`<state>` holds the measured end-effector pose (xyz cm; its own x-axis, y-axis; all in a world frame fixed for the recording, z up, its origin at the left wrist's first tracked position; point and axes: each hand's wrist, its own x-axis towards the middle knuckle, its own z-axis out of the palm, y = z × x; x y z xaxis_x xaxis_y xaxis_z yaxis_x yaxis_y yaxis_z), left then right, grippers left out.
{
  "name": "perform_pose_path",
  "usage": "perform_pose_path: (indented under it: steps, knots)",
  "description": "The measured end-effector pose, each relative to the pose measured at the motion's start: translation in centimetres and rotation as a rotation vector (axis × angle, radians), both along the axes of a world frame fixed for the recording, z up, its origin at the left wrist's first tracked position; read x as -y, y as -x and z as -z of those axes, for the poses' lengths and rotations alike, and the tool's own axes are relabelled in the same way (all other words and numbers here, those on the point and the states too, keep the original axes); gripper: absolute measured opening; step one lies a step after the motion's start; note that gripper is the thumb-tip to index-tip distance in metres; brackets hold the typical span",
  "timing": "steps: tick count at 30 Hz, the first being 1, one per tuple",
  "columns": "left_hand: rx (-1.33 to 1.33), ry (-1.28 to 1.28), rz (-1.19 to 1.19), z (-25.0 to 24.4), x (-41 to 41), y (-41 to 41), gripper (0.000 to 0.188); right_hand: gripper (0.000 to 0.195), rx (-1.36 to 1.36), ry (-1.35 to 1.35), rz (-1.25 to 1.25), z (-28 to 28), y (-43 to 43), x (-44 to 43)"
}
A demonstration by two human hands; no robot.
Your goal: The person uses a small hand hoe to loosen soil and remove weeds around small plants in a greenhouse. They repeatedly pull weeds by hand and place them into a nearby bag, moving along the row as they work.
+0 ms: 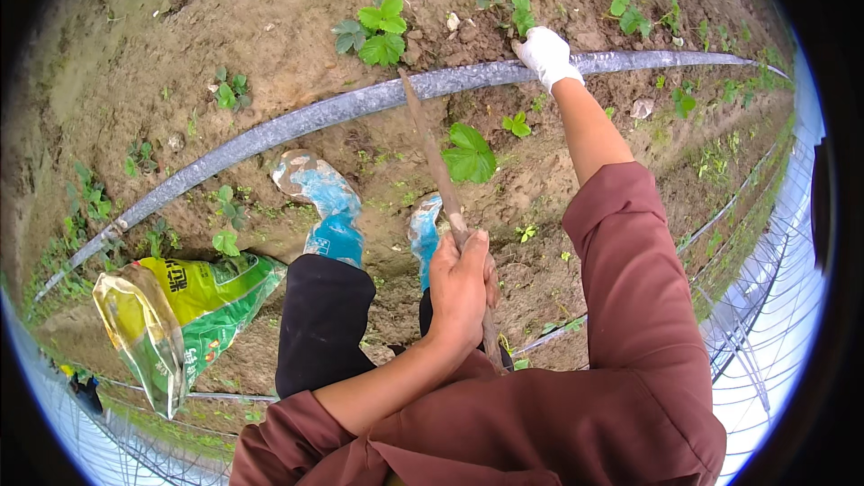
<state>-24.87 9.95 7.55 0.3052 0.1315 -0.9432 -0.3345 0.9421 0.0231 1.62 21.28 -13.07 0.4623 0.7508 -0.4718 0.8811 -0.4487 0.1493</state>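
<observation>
Bare of any glove, my left hand (462, 283) is closed round a long wooden stick (435, 148), whose narrow tip reaches the grey drip hose (324, 115). My right hand (545, 55), in a white glove, is over that hose, its fingers at the base of a small strawberry plant (522, 15). Whether the fingers grip the stem is hidden. A larger strawberry plant (381, 30) grows left of it, beyond the stick's tip. One broad green leaf (470, 153) is on the near side of the hose, right of the stick.
A green and yellow plastic sack (223, 290) lies at the left beside my leg. My feet, in blue coverings (331, 199), stand in the furrow. More young plants (624, 7) grow along the soil bed (290, 47). A greenhouse frame (763, 324) curves at the right edge.
</observation>
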Motion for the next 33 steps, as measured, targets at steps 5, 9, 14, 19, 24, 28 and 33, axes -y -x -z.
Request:
perform_pose_path:
  steps: [5,9,14,19,24,28,33]
  knots:
    - [0.035,-0.024,-0.026,-0.4,-0.2,0.0,0.014,0.023,0.286,-0.336,0.065,-0.9,-4.3,1.6]
    - [0.027,-0.029,-0.037,-0.1,-0.2,0.3,0.014,0.028,0.028,-0.374,-0.135,-0.1,-1.3,1.5]
    - [0.02,-0.026,-0.037,-0.1,-0.2,0.3,0.014,0.031,-0.126,-0.148,0.179,0.5,1.5,-0.3]
    - [0.032,-0.017,-0.038,0.0,-0.1,0.3,0.014,0.023,-0.08,-0.052,0.249,2.1,0.1,-0.5]
    - [0.014,-0.009,-0.044,-0.1,-0.4,0.6,0.013,0.025,-0.244,0.112,0.17,0.9,-2.3,1.6]
    - [0.025,0.001,-0.04,-0.5,-0.8,0.6,0.012,0.026,-0.253,-0.346,0.35,-0.7,-3.4,2.7]
    - [-0.007,0.008,-0.083,-0.1,-0.9,1.1,0.011,0.022,-1.046,-0.667,0.602,-3.2,3.8,0.1]
